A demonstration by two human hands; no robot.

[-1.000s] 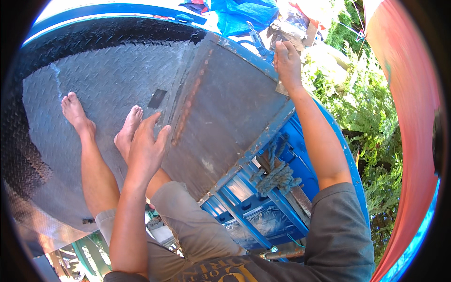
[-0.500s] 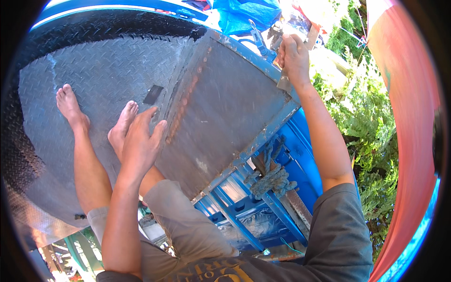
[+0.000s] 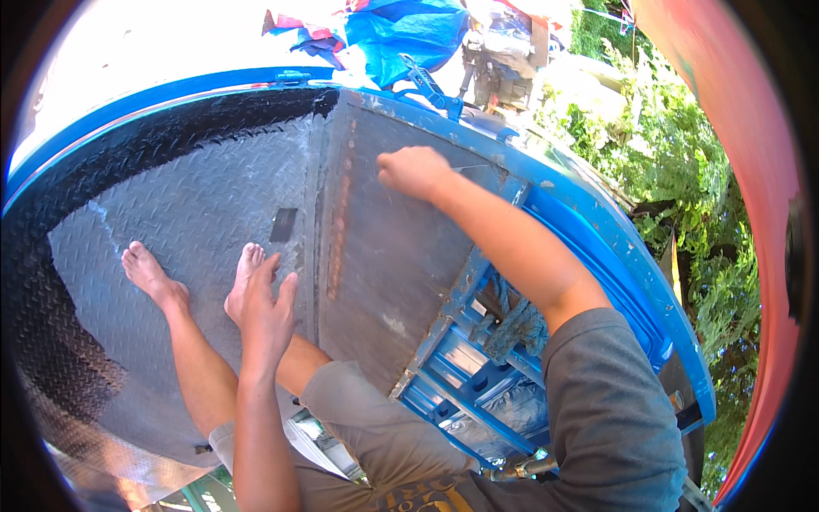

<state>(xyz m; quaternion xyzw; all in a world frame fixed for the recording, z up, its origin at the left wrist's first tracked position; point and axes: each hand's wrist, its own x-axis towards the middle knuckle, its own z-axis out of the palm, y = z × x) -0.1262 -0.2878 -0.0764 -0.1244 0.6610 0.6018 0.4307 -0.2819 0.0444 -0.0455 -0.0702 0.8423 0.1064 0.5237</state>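
Could bump the right hand [image 3: 415, 172] on the blue edge [image 3: 559, 189] from swinging too far right. Could scrape bare skin on the brown plate [image 3: 409, 235] from rubbing too hard, or on the rusty line [image 3: 341, 213] from going too far left. Could slip with bare feet [image 3: 152, 273] on the bumpy floor [image 3: 188, 188] from leaning over too much.

Reaches in from the right with the right arm [image 3: 525, 243] bent, and with the right hand curled, back up, over the far part of the plate. Can't tell whether touching the plate or holding a thing, with the palm hidden. Has the left hand [image 3: 267, 320] wide, thumb apart, near the black patch [image 3: 284, 225], with nothing seen in it. Find the plate right of the bumpy floor, with the rope [image 3: 516, 331] to its near right
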